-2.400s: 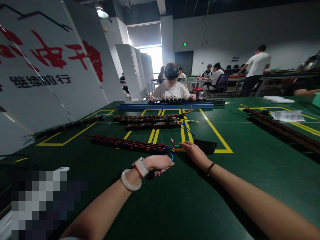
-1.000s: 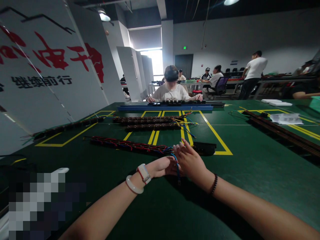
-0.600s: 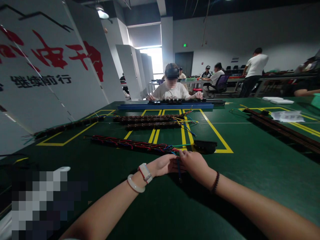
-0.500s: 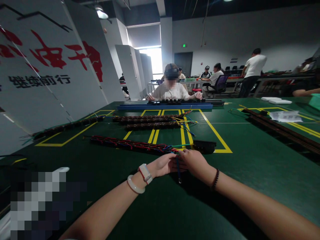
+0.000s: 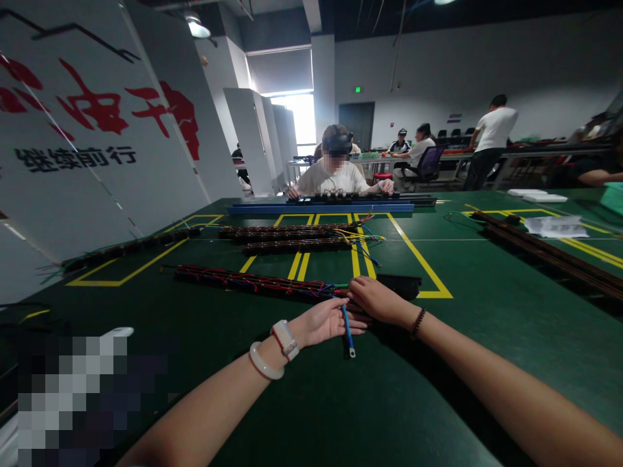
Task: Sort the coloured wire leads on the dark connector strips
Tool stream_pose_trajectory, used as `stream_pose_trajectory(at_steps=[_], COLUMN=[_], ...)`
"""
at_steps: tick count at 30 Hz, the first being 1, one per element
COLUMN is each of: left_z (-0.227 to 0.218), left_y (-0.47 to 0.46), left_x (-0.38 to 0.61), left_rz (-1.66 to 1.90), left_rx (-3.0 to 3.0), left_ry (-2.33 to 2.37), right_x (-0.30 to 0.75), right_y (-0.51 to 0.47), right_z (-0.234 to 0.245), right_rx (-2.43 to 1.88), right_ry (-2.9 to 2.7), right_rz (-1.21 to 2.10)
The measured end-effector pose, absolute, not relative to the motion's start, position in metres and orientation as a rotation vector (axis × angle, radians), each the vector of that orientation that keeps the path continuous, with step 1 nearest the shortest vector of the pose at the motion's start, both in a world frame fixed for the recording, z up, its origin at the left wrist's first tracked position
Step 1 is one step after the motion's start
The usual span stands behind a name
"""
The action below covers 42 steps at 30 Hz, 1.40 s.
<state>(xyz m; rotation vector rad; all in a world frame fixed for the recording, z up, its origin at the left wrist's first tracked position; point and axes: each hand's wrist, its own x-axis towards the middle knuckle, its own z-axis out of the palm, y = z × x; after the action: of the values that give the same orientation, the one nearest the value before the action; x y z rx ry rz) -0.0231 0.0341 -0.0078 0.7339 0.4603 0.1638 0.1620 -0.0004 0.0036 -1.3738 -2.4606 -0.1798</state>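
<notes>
My left hand (image 5: 325, 320) lies palm up on the green table (image 5: 311, 402), fingers stretched out, with a blue wire (image 5: 347, 331) resting across the fingertips; its metal lug end points toward me. My right hand (image 5: 372, 299) sits just beyond it, fingers curled down onto the right end of a long black terminal strip (image 5: 253, 283) strung with red and blue wires. What the right fingers grip is hidden beneath them. A short black block (image 5: 400, 285) lies right of that hand.
More wired strips (image 5: 292, 237) lie inside yellow floor-tape boxes (image 5: 428, 266) farther out. A seated person (image 5: 333, 174) works at a blue rail (image 5: 321, 208) across the table. Dark rails (image 5: 545, 250) and papers (image 5: 557, 226) lie at right. White panels (image 5: 97, 143) stand left.
My hands, pressed together over the blue wire half a second ago, have parted. The left opened flat with the wire on it. The right moved forward onto the strip's end.
</notes>
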Motion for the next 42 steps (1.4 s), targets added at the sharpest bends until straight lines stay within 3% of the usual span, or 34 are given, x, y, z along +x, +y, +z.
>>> stream_pose_trajectory(at_steps=[19, 42], left_z=[-0.003, -0.012], left_y=[0.028, 0.027], left_x=[-0.018, 0.001], left_rz=[0.237, 0.355], left_rx=[0.719, 0.544], left_ry=[0.509, 0.321], right_x=[0.146, 0.155], right_y=[-0.005, 0.003], right_z=[0.003, -0.004], right_rx=[-1.613, -1.516], right_ry=[-2.409, -2.425], right_rz=[-0.107, -0.03])
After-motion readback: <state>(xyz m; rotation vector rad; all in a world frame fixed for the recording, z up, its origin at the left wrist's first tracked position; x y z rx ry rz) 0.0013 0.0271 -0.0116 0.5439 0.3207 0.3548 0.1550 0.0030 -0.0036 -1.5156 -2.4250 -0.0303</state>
